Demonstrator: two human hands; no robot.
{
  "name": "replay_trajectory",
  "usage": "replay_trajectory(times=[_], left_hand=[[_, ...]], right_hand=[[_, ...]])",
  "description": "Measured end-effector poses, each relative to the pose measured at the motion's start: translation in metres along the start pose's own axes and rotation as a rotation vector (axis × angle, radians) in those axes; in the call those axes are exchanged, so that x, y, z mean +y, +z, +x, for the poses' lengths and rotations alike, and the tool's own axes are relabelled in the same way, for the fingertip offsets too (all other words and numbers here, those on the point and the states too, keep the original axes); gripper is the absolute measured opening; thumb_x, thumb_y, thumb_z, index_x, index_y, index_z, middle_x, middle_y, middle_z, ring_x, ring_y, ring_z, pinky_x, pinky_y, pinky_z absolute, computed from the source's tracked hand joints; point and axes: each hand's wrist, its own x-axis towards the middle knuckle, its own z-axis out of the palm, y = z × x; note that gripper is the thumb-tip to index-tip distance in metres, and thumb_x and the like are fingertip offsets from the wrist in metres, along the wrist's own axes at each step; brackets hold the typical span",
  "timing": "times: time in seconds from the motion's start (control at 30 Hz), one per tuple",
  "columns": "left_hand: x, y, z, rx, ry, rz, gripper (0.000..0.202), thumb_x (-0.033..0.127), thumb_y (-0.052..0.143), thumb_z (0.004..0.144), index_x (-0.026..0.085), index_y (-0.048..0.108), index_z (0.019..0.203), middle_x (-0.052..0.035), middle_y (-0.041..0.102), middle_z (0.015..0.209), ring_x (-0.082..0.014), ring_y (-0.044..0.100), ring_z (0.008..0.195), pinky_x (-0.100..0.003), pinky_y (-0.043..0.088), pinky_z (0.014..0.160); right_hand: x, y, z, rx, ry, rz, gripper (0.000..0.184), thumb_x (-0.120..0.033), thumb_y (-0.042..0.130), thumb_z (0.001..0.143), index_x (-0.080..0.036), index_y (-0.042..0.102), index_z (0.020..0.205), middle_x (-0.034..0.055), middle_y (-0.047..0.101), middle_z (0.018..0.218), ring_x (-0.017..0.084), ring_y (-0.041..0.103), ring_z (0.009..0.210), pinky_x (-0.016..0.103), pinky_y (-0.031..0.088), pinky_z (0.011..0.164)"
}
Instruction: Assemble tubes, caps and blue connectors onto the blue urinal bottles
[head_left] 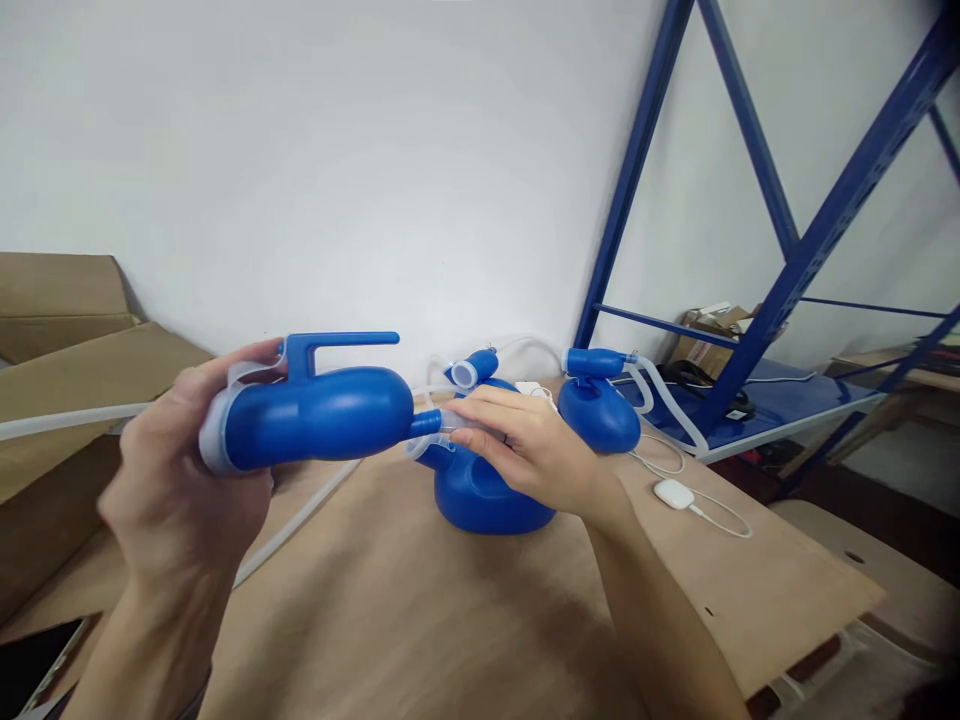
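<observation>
My left hand grips a blue plastic urinal by its whitish-capped end, raised above the table. A flat blue handle sticks out along its top, and a narrow ribbed spout points right. At that spout, the fingers of my right hand close around the end of a translucent hose; how far the hose sits over the spout is hidden. Behind and below my right hand stands a round blue jug with an open side mouth.
Farther right sits another blue jug topped by a blue urinal. A smaller capped one lies at the back. A white charger case with cable is on the wooden table. Cardboard boxes stand left; a blue metal rack rises right.
</observation>
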Motion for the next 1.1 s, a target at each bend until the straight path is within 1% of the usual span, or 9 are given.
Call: replay_trajectory(times=[0.1,0.3,0.5,0.57,0.67,0.73,0.83,0.97,1.1], left_hand=[[-0.006,-0.009,0.008,-0.183,0.048,0.105,0.044,0.049,0.085,0.07,0.029,0.081,0.11,-0.0041,0.075,0.108,-0.0243,0.068,0.099,-0.026,0.059,0.071],[-0.01,-0.039,0.02,-0.374,0.116,0.541,0.084,0.052,0.09,0.067,0.041,0.061,0.145,-0.0007,0.071,0.098,-0.0152,0.063,0.056,-0.026,0.056,0.045],[-0.011,-0.05,0.02,-0.477,0.43,0.37,0.096,0.03,0.101,0.051,0.046,0.064,0.139,-0.0014,0.071,0.113,-0.0255,0.068,0.104,-0.033,0.065,0.078],[-0.009,-0.046,0.018,-0.559,0.347,0.273,0.107,0.024,0.099,0.052,0.048,0.056,0.148,-0.0036,0.072,0.106,-0.0287,0.068,0.106,-0.038,0.066,0.084],[-0.005,-0.033,0.014,-0.57,0.188,0.059,0.075,0.059,0.093,0.061,0.034,0.075,0.129,-0.0094,0.073,0.095,-0.034,0.069,0.105,-0.045,0.066,0.086],[-0.003,-0.021,0.011,-0.415,0.017,-0.026,0.062,0.081,0.078,0.065,0.027,0.085,0.094,-0.0103,0.071,0.083,-0.033,0.07,0.095,-0.042,0.067,0.073],[0.001,-0.006,0.009,-0.107,-0.309,-0.022,0.047,0.063,0.082,0.073,0.019,0.072,0.058,-0.0061,0.06,0.064,-0.0243,0.068,0.076,-0.029,0.061,0.054],[0.002,0.0,0.011,0.007,-0.525,-0.018,0.014,0.031,0.081,0.072,0.019,0.078,0.077,-0.0057,0.071,0.072,-0.0196,0.068,0.067,-0.023,0.056,0.046],[0.0,-0.005,0.014,-0.246,-0.575,0.13,0.036,0.045,0.081,0.069,0.015,0.083,0.09,-0.0174,0.081,0.1,-0.0323,0.076,0.08,-0.034,0.064,0.055]], right_hand=[[0.0,-0.001,-0.001,-0.022,0.004,-0.021,0.025,-0.025,0.052,0.108,-0.015,0.071,0.121,0.0087,0.076,0.109,0.02,0.07,0.099,0.031,0.056,0.09],[0.004,-0.001,-0.001,-0.052,0.043,0.001,0.029,-0.025,0.05,0.109,-0.015,0.069,0.127,0.0091,0.075,0.115,0.019,0.07,0.104,0.03,0.055,0.092],[0.012,0.001,0.001,-0.029,0.071,0.08,0.028,-0.027,0.052,0.108,-0.018,0.071,0.126,0.0065,0.079,0.109,0.018,0.072,0.096,0.031,0.056,0.087],[0.014,-0.002,0.001,-0.012,0.081,0.101,0.028,-0.028,0.053,0.108,-0.02,0.073,0.125,0.0049,0.08,0.106,0.017,0.072,0.09,0.03,0.056,0.082],[0.014,-0.006,0.0,0.014,0.08,0.104,0.027,-0.03,0.055,0.107,-0.021,0.074,0.123,0.0031,0.08,0.097,0.016,0.071,0.082,0.028,0.055,0.075],[0.011,-0.007,-0.001,0.001,0.071,0.065,0.028,-0.029,0.054,0.108,-0.022,0.073,0.125,0.004,0.08,0.101,0.018,0.073,0.088,0.029,0.056,0.08],[0.004,-0.003,-0.001,-0.04,0.062,-0.003,0.03,-0.027,0.05,0.109,-0.02,0.071,0.128,0.0072,0.079,0.115,0.02,0.073,0.104,0.033,0.058,0.092],[-0.001,0.003,0.0,-0.046,0.053,-0.037,0.029,-0.027,0.049,0.109,-0.018,0.071,0.127,0.008,0.078,0.119,0.021,0.074,0.107,0.033,0.057,0.096],[0.001,0.002,-0.001,-0.003,0.029,-0.049,0.028,-0.025,0.05,0.109,-0.018,0.072,0.126,0.0071,0.079,0.116,0.019,0.074,0.105,0.03,0.057,0.092]])
